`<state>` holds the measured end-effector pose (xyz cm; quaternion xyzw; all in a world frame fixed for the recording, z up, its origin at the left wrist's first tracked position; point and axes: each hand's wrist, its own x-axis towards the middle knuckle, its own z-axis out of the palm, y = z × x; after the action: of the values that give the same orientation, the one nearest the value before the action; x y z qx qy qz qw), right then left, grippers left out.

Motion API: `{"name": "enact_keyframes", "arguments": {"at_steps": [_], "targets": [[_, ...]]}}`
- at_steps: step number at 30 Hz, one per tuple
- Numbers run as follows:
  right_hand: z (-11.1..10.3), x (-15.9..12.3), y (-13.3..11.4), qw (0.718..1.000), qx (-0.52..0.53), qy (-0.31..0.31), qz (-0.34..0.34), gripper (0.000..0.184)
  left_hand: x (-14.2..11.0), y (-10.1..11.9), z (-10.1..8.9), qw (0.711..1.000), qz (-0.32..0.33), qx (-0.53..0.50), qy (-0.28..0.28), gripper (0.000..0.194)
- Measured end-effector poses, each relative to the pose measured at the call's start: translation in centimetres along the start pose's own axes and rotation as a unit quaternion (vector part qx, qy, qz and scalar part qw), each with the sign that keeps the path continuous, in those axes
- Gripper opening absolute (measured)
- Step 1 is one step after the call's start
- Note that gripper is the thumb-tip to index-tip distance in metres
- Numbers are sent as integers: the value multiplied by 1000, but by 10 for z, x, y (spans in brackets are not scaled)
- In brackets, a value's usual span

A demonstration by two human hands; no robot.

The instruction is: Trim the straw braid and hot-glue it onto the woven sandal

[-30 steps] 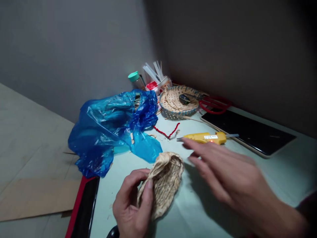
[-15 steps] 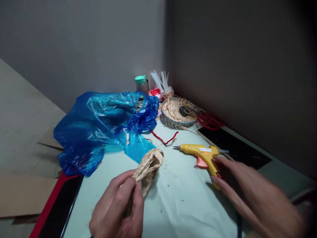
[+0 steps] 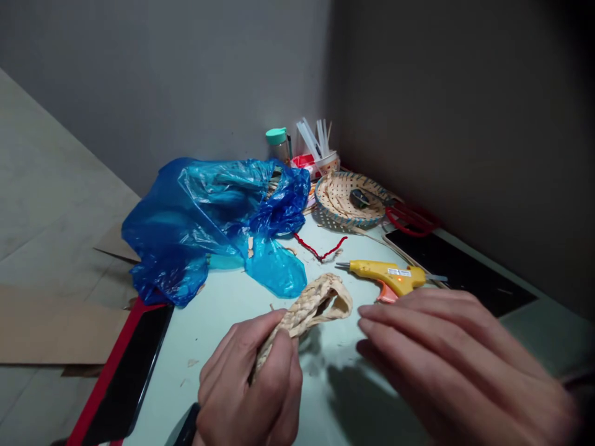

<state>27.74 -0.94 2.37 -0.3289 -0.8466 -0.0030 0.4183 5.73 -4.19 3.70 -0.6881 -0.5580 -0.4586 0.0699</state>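
A braided strip of pale straw-like fibre (image 3: 304,306) is pinched between the thumb and fingers of my left hand (image 3: 253,378). Its far end bends round into a loop, pointing up and right. To the right of that loop hovers my right hand (image 3: 446,356), fingers stretched out and apart from the braid, holding nothing I can see. A yellow glue gun (image 3: 381,271) lies on the table behind my right hand, nozzle to the left and its small light glowing orange. My right hand hides the gun's handle.
A blue plastic bag (image 3: 218,210) spreads over the back left. Behind are a woven basket (image 3: 348,217), a cup of glue sticks (image 3: 328,162), a green-lidded jar (image 3: 277,147) and red-handled scissors (image 3: 413,220). A bent red wire (image 3: 321,256) lies mid-table; a dark phone-like slab (image 3: 493,279) sits right.
My right hand has left the glue gun's handle and moved left towards the braid. My left hand has turned the braid so its loop points further right. The view has shifted slightly.
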Motion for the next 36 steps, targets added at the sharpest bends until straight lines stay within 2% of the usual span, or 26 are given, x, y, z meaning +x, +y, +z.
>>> {"name": "enact_keyframes", "arguments": {"at_steps": [3,5,7,9,10,12,13,15,17,19,20,23,25,27,29,33,34,36], "targets": [[7,25,-15,998,-11,29,-49,34,-2,-7,-4,999,30,-37,9,39],[13,37,-18,996,-34,27,-83,27,-3,-14,-7,996,83,-27,-16,45],[18,45,-15,989,-35,32,-139,33,-4,-19,-9,985,151,13,-81,43],[23,46,-8,982,-13,42,-186,39,-4,-20,-6,984,152,25,-84,37],[24,46,-5,979,-1,42,-197,41,-4,-19,-3,988,131,6,-75,35],[27,44,0,977,18,30,-210,39,-4,-16,3,993,103,-56,-9,33],[27,43,2,975,23,25,-217,38,-3,-15,6,992,92,-85,-8,33],[28,43,6,973,25,13,-229,34,1,-13,8,988,60,-136,-43,30],[28,46,9,972,23,2,-233,31,9,-13,6,977,-22,-180,-113,23],[31,51,12,972,18,-25,-233,28,18,-15,3,944,-153,-235,-175,13],[33,53,14,972,16,-41,-232,26,22,-17,2,915,-218,-273,-202,10],[40,57,20,970,13,-120,-212,25,29,-25,2,790,-378,-405,-263,8],[44,57,23,968,17,-168,-187,28,29,-31,3,721,-438,-462,-275,14],[45,55,26,969,21,-190,-157,27,30,-36,3,688,-466,-486,-270,23],[45,54,29,978,28,-170,-121,24,33,-39,0,668,-486,-510,-239,33],[43,54,31,995,33,-72,-58,16,41,-31,-7,580,-504,-629,-120,45],[42,55,29,998,31,-44,-45,14,40,-27,-8,565,-490,-657,-92,47],[40,54,24,999,26,7,-18,11,36,-18,-4,554,-473,-683,-46,48]]}}
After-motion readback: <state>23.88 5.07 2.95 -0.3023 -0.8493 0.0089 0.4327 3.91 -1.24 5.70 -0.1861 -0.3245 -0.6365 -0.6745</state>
